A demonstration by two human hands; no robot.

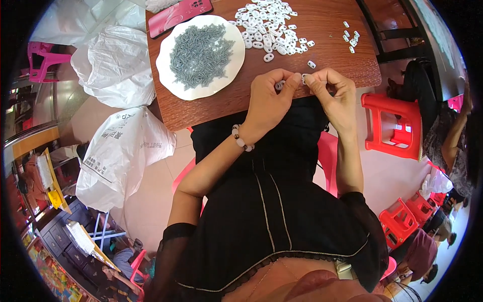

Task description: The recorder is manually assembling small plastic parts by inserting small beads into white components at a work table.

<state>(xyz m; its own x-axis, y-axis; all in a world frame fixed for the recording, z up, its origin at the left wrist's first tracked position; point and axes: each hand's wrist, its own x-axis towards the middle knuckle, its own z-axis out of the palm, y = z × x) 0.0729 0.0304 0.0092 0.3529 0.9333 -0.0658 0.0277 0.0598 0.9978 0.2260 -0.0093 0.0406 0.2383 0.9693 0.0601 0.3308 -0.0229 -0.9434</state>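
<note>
Over the table's near edge, my left hand [269, 103] and my right hand [334, 95] are brought together, fingertips almost touching. Between the thumbs and forefingers sits a small white two-hole plastic piece [304, 77], partly hidden; my right hand pinches it. Another white two-hole piece [279, 85] shows in the curled fingers of my left hand. A single loose piece [311, 64] lies just beyond my fingertips. The pile of similar white pieces [266, 27] spreads at the table's far middle. On a scalloped white plate [235, 65] to the left rest many tiny grey spring-like rods [201, 55].
A pink phone [176, 19] lies behind the plate on the brown wooden table [347, 70]. Several white pieces [352, 42] lie apart at its right. Big white sacks [126, 156] stand on the floor at left. A red stool [395, 126] is at right, with seated people beyond.
</note>
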